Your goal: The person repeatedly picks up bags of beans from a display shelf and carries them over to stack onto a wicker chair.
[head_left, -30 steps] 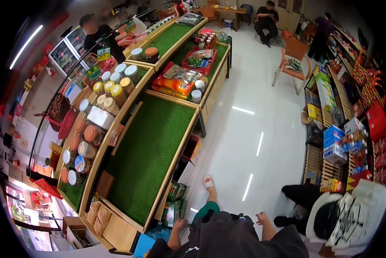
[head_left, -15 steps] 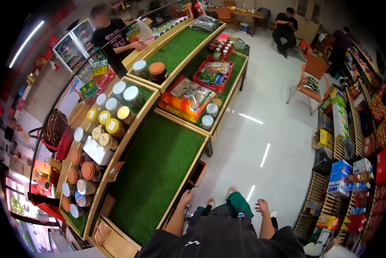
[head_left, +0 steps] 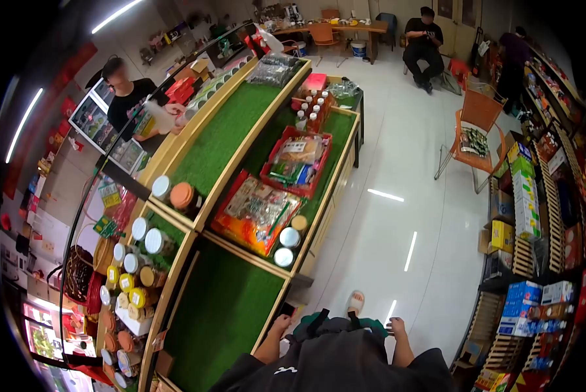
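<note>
My left hand hangs low beside the wooden edge of the display shelf, its fingers loosely bent, with nothing seen in it. The nearest surface to it is the lower shelf's green turf mat. On my other side, my right hand hangs over the white tiled floor, fingers slightly apart and holding nothing. Farther along the lower shelf lie large orange and clear food bags, a red basket of packets, and several jars, one with a white lid.
Lidded jars crowd the upper shelf at left. A person stands behind the shelving; another sits at the back. An orange chair holding packets stands in the aisle. Stocked slatted shelves line the right side.
The view has moved forward along the aisle, and the food bags and basket appear closer, lower and farther left. The person behind the shelving has shifted posture. Both my hands remain low.
</note>
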Tool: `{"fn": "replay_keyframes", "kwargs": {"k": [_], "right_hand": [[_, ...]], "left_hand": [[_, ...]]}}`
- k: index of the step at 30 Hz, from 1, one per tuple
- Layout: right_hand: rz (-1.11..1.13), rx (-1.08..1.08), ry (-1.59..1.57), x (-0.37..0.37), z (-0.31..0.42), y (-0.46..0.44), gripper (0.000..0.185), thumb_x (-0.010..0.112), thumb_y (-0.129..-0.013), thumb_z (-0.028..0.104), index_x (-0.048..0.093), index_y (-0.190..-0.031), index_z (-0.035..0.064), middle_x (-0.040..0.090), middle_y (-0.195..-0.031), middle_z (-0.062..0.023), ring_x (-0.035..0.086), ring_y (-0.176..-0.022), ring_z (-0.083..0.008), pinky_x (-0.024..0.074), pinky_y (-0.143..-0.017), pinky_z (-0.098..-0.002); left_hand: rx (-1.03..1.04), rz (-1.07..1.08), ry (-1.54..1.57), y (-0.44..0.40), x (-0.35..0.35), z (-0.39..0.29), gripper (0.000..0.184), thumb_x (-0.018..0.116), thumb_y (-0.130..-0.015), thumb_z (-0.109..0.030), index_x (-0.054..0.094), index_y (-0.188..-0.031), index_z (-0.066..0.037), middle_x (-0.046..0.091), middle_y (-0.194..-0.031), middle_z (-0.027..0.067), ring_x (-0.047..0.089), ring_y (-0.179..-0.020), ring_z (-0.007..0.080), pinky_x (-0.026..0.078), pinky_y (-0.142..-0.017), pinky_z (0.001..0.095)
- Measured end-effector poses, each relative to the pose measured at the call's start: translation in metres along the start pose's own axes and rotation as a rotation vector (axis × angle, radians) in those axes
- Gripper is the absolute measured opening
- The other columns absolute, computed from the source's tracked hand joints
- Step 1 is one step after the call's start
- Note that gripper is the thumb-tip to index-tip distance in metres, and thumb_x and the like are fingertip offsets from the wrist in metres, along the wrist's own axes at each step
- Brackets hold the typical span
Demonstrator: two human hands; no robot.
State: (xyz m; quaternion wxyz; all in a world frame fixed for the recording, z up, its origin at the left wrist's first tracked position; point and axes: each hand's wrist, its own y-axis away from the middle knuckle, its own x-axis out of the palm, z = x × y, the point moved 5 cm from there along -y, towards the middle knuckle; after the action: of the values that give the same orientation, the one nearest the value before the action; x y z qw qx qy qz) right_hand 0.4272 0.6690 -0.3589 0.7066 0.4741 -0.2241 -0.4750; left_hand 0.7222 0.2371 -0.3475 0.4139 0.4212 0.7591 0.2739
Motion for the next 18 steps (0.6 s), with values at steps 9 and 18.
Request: {"fn": "replay_keyframes", "kwargs": {"k": [9,18], "right_hand": [[-0.13,-0.17,-0.184,-0.034,0.151,-0.04,0.042,0.05,-0.088,0.034,0.045,-0.119,0.0063,0.061,-0.103,-0.0179,0.064,-0.08,-0.0321,0.0527,-0.066,-0.0417],[-0.111,0.02,0.363,-0.031,0.186,-0.092,0.029,0.046,-0.089,0.023,0.054,-0.109,0.004,0.06,-0.084,-0.0134,0.059,-0.065,-0.0244,0.0492,-0.048,-0.0356]], "left_hand": [[0.069,-0.004,-0.047,-0.084,0.017,-0.169,0.043,0.055,-0.079,-0.031,0.06,-0.111,-0.002,0.065,-0.099,0.0213,0.062,-0.09,0.0323,0.049,-0.08,0.0405],[0.34,-0.121,-0.034,-0.225,-0.005,-0.407,0.034,0.056,-0.082,-0.026,0.06,-0.104,-0.001,0.058,-0.107,0.0228,0.055,-0.102,0.0337,0.044,-0.088,0.0419]]}}
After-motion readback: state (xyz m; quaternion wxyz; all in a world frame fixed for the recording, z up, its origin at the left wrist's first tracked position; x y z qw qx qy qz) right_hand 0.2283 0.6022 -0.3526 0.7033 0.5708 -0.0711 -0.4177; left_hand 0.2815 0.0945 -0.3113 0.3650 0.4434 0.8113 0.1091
